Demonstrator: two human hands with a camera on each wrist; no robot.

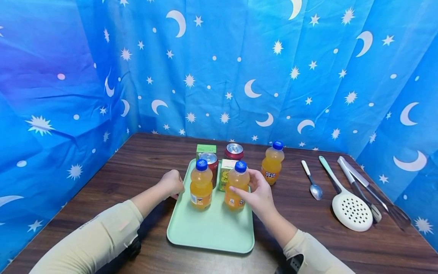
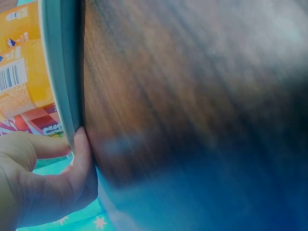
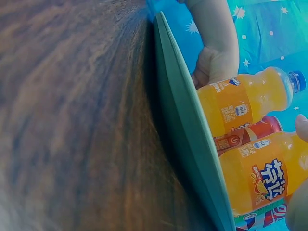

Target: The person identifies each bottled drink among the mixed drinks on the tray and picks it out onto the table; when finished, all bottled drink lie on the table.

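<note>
nearest the head camera: two cream long sleeves, one at each lower corner. dark brown wooden table [image 1: 137,167], backed by blue cloth printed with moons and stars [image 1: 239,68]. pale green rectangular plastic tray [image 1: 212,228] lies flat at the table's centre, its near half bare.

left hand [image 1: 171,183] grips the tray's left rim; the left wrist view shows the thumb curled against the rim edge. right hand [image 1: 261,194] is wrapped round an orange soft-drink bottle with blue cap [image 1: 236,185], standing upright on the tray's right side. a second orange bottle, same type [image 1: 201,184], stands upright just to its left, near the left hand. behind them on the tray: a red drink can [image 1: 210,161] and a green-yellow drink carton [image 1: 226,173].

off the tray: a third orange bottle [image 1: 272,163] just right, a second red can [image 1: 234,151] and a green carton [image 1: 206,149] behind. well right lie a white perforated skimmer [image 1: 349,205], metal tongs [image 1: 369,190] and a metal spoon with white handle [image 1: 312,180].
</note>
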